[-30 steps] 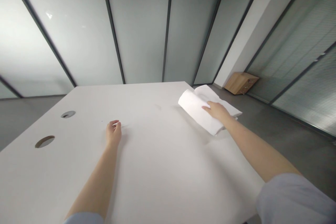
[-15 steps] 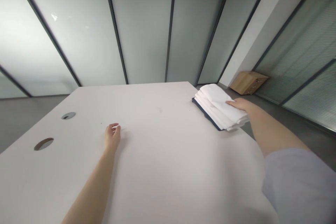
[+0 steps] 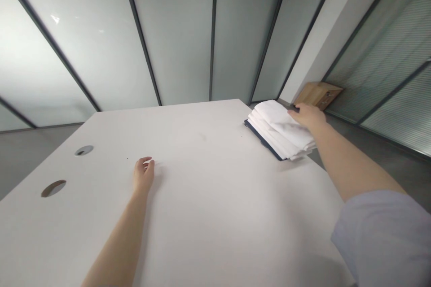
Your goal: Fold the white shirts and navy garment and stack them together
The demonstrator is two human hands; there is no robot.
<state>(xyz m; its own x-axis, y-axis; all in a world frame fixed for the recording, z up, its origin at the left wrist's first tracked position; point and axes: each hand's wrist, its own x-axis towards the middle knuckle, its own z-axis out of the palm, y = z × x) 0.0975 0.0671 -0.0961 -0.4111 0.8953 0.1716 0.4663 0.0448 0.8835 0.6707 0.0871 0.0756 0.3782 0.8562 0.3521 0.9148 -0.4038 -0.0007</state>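
Observation:
On the right side of the white table [image 3: 202, 197] lies a stack of folded white cloth [image 3: 278, 128]. A dark navy layer [image 3: 264, 142] shows beneath its left edge. My right hand [image 3: 310, 117] is over the far right side of the stack, fingers closed on a small dark object [image 3: 295, 108], whose kind I cannot make out. My left hand [image 3: 144, 174] rests at the table's middle left, holding nothing, its fingers loosely curled and apart.
Two round holes are cut in the table at the left, a nearer one [image 3: 54, 188] and a farther one [image 3: 84, 150]. A wooden cabinet [image 3: 314, 93] stands on the floor beyond the right edge. Frosted glass panels [image 3: 182, 36] rise behind the table.
My right hand has moved from the top of the white cloth to farther back, and a small dark object now shows at its fingers. My left hand has stayed in place.

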